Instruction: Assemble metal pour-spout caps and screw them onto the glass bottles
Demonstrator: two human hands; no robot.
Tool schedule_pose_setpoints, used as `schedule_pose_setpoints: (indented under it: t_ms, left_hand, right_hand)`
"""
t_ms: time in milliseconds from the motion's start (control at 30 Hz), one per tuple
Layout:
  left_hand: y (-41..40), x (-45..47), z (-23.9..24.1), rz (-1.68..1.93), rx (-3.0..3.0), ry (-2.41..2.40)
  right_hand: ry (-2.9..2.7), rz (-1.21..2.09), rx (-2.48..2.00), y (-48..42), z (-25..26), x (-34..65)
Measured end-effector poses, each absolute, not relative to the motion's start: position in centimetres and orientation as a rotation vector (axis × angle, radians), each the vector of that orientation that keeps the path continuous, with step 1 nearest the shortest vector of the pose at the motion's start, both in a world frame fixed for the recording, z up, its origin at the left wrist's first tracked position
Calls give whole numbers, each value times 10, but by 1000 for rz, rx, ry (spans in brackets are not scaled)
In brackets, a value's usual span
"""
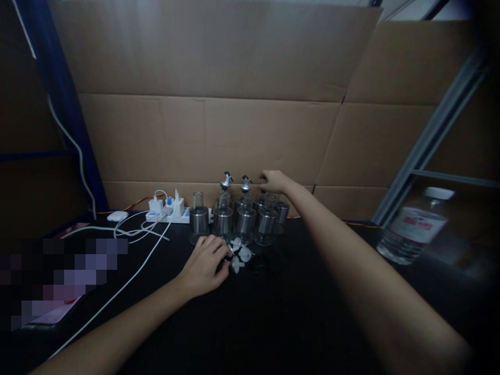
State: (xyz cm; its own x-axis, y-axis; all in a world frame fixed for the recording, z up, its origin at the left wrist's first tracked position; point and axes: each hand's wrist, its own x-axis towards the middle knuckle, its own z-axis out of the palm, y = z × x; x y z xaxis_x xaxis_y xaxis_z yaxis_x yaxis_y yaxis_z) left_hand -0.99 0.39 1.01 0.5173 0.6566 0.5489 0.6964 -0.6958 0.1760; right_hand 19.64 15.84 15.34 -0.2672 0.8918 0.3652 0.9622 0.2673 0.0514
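Observation:
Several small glass bottles with metal bands [245, 219] stand in a cluster at the back of the black table [273, 323]. Two of them carry metal pourer tops [226, 180]. My right hand [274, 182] reaches over the back row with fingers closed on the top of a rear bottle. My left hand [206, 264] rests on the table in front of the bottles, fingers curled over small white plastic stoppers [241, 255] lying loose there. What it holds is hidden.
A white power strip with plugs and cables [166, 211] lies left of the bottles, and a white cable [117, 291] trails toward me. A clear water bottle [414, 226] stands at the right. Cardboard sheets [219, 104] wall the back. A metal shelf post [433, 135] leans at the right.

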Motion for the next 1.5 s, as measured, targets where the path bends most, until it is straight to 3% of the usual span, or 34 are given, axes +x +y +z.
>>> schedule_pose_setpoints:
  t_ms: [500, 700, 1000, 1100, 1300, 1500]
  left_hand:
    - [8, -10, 9, -967, -2679, -1222]
    - [8, -12, 9, -986, -2656, -1259]
    - [8, -16, 8, -1389, -2597, -1201]
    - [8, -16, 6, -1461, -2571, -1173]
    - [6, -15, 3, -1665, -2525, -1170]
    - [-3, -12, 1, -1712, -2705, -1023]
  right_hand:
    - [-2055, -383, -1826, 173, 143, 201]
    - [-1835, -424, -1668, 154, 193, 208]
    - [-1740, -773, -1275, 52, 263, 181]
    - [-1886, -806, -1169, 26, 251, 169]
    - [-2256, -316, -1184, 0, 183, 157]
    - [-2295, -63, -1111, -16, 141, 149]
